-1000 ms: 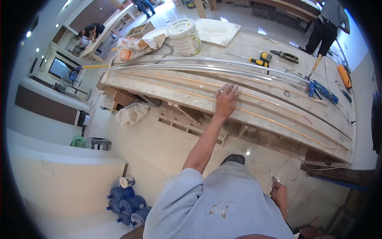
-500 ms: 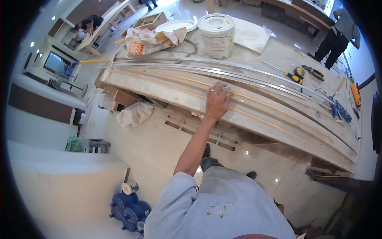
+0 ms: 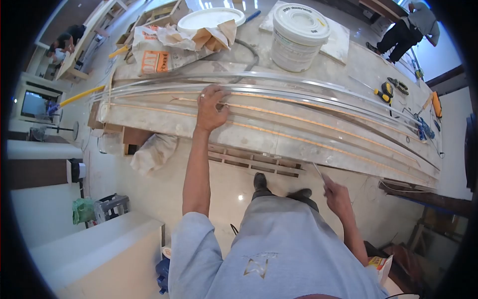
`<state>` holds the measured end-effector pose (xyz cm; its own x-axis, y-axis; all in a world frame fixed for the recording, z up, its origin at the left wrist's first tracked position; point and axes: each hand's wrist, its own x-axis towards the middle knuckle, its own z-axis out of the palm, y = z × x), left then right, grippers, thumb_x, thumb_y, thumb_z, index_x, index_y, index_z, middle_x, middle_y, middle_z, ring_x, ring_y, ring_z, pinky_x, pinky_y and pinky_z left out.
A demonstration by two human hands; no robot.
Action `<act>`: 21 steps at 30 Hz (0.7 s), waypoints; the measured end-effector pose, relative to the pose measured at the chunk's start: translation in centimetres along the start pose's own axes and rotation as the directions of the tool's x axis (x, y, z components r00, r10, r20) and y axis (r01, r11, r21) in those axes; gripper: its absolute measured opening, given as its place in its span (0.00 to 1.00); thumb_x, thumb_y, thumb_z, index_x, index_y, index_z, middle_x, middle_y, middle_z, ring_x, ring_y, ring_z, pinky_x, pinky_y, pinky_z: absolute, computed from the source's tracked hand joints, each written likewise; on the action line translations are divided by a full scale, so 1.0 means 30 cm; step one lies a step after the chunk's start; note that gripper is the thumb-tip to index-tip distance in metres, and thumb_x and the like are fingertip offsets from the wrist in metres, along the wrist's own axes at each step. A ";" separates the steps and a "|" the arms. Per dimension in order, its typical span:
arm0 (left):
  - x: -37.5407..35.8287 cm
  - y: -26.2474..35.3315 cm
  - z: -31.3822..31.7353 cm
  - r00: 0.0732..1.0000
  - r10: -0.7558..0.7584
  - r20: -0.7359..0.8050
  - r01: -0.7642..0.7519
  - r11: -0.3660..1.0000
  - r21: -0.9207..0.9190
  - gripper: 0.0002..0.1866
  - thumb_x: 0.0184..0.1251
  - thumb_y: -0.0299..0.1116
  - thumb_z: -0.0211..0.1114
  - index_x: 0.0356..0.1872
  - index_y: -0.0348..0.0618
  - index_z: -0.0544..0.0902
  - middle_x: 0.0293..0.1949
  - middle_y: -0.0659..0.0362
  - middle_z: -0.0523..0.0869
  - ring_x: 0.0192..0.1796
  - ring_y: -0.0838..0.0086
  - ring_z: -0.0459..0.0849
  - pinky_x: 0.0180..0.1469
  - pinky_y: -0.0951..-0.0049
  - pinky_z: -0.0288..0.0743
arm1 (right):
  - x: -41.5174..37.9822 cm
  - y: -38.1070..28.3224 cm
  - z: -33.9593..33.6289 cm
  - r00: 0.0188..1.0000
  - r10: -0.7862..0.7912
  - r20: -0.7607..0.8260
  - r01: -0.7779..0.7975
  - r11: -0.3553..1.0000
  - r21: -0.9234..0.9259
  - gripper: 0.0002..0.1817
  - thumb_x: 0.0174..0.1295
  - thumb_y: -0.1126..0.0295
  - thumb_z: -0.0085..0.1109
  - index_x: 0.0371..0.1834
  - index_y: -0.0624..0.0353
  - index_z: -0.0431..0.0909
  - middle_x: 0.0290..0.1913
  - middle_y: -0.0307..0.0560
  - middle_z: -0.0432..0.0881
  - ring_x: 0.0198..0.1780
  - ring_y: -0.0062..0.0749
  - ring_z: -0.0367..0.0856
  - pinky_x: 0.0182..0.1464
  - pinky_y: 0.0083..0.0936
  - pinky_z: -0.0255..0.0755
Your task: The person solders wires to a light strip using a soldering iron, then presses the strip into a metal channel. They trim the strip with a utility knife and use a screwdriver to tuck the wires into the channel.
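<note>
My left hand (image 3: pixel 211 108) is over the near side of the worktable (image 3: pixel 164 112), fingers bent and thumb curled round a thin orange-brown strip (image 3: pixel 294 116). Its fingertips come right up to the long shiny metal strips (image 3: pixel 279 94) lying behind. A second orange-brown strip (image 3: pixel 274 132) runs along the table nearer to me. Low on the right, in front of the table edge, my right hand (image 3: pixel 338 198) is closed round the handle of a thin-bladed tool (image 3: pixel 318 171). The blade points up and left; the handle is mostly hidden by my fingers.
At the back of the table stand a white lidded bucket (image 3: pixel 300 40), a torn paper bag (image 3: pixel 164 52) and a round white lid (image 3: pixel 211 20). Pliers (image 3: pixel 398 85) and a yellow-black screwdriver (image 3: pixel 382 94) lie at the right. A person (image 3: pixel 409 30) stands beyond.
My left hand has moved left along the strips. My right hand has come up into view with the thin-bladed tool. The camera view has shifted.
</note>
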<state>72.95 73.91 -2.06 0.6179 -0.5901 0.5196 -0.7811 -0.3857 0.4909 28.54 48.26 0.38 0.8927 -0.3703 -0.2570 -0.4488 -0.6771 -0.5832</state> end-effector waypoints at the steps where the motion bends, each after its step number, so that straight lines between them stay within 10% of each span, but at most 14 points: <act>1: 0.004 -0.029 0.000 1.000 -0.006 0.001 0.006 1.000 -0.011 0.22 0.48 0.26 0.70 0.50 0.46 0.89 0.54 0.52 0.84 0.66 0.53 0.79 0.70 0.53 0.67 | 0.079 -0.093 -0.013 0.995 -0.093 -0.021 0.093 0.996 -0.002 0.27 0.70 0.77 0.55 0.73 0.53 0.76 0.32 0.61 0.84 0.34 0.54 0.86 0.41 0.43 0.79; 9: -0.006 -0.058 -0.009 0.996 0.081 0.022 -0.077 0.985 -0.152 0.15 0.45 0.25 0.72 0.39 0.45 0.90 0.49 0.54 0.83 0.57 0.52 0.78 0.63 0.54 0.71 | 0.444 -0.539 -0.063 0.957 -0.262 0.123 0.285 0.929 -0.235 0.31 0.69 0.76 0.58 0.76 0.44 0.73 0.35 0.56 0.84 0.39 0.58 0.83 0.43 0.51 0.77; 21: -0.009 -0.064 -0.031 0.991 0.116 0.071 -0.090 0.951 -0.296 0.14 0.51 0.17 0.69 0.39 0.43 0.87 0.46 0.56 0.84 0.59 0.52 0.79 0.64 0.56 0.70 | 0.126 -0.284 0.066 0.991 -0.098 0.089 0.094 0.995 0.042 0.28 0.68 0.77 0.58 0.72 0.53 0.76 0.35 0.58 0.85 0.38 0.58 0.84 0.43 0.49 0.78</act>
<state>74.35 75.45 -2.50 0.5150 -0.6797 0.5222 -0.7722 -0.1035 0.6269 35.84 53.89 2.85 0.9325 -0.2443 -0.2662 -0.3603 -0.6819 -0.6365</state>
